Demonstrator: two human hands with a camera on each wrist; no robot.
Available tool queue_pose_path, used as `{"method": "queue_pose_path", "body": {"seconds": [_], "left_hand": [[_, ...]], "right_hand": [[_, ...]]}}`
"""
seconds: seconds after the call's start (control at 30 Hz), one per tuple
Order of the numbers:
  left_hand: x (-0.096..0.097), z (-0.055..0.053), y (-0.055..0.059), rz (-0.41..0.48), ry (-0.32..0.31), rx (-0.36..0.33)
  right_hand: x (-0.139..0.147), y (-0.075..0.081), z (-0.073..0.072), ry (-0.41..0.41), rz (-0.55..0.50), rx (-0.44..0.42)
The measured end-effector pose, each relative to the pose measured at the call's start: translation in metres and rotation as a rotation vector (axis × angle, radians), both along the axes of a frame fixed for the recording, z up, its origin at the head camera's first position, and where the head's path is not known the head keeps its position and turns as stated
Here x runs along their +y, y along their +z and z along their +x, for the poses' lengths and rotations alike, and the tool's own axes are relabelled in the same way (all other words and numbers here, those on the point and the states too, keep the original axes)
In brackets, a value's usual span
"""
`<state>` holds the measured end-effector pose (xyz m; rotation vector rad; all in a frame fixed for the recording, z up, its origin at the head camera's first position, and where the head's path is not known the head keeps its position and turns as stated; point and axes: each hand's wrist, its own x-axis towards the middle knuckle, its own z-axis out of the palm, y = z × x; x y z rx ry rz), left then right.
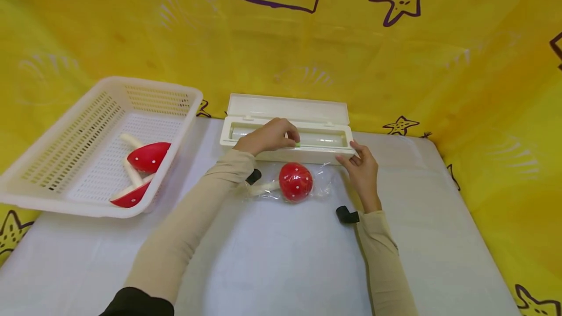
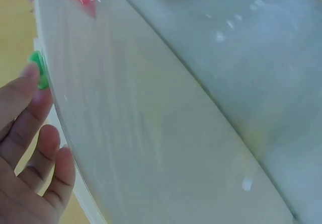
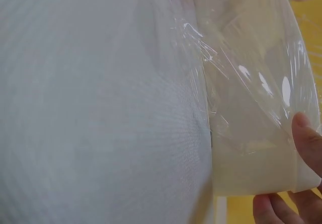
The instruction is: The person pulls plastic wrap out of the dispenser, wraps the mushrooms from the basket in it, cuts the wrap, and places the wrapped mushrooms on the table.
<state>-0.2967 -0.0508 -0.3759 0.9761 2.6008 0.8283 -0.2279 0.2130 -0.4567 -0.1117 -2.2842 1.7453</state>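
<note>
A white cling film dispenser (image 1: 303,156) stands at the back of the table with its lid (image 1: 287,107) raised and a clear roll (image 1: 322,139) inside. My left hand (image 1: 270,136) pinches a small green slide cutter (image 2: 40,70) between thumb and finger at the dispenser's front edge. At the right end, my right hand (image 1: 362,166) grips the corner, thumb in front and fingers around the end. In front lies a red toy mushroom (image 1: 295,182) with white dots and a pale stem, under clear film (image 3: 246,83) that runs down the dispenser's front.
On the left sits a white plastic basket (image 1: 101,212) with several red-and-white toy mushrooms (image 1: 149,156) in it. A yellow patterned cloth (image 1: 272,48) hangs behind and to the sides. White cloth covers the table (image 1: 285,257).
</note>
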Motion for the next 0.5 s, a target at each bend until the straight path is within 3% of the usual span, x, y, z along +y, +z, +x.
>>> {"method": "queue_pose_path", "body": {"seconds": [0.3,0.5], "left_hand": [[-0.034,0.005,0.002,-0.024,0.017,0.040],[-0.065,0.010,0.006,-0.049,0.061,0.027]], "right_hand": [[0.001,-0.002,0.000,0.005,0.015,0.006],[0.000,-0.001,0.000,-0.001,0.009,0.020]]}}
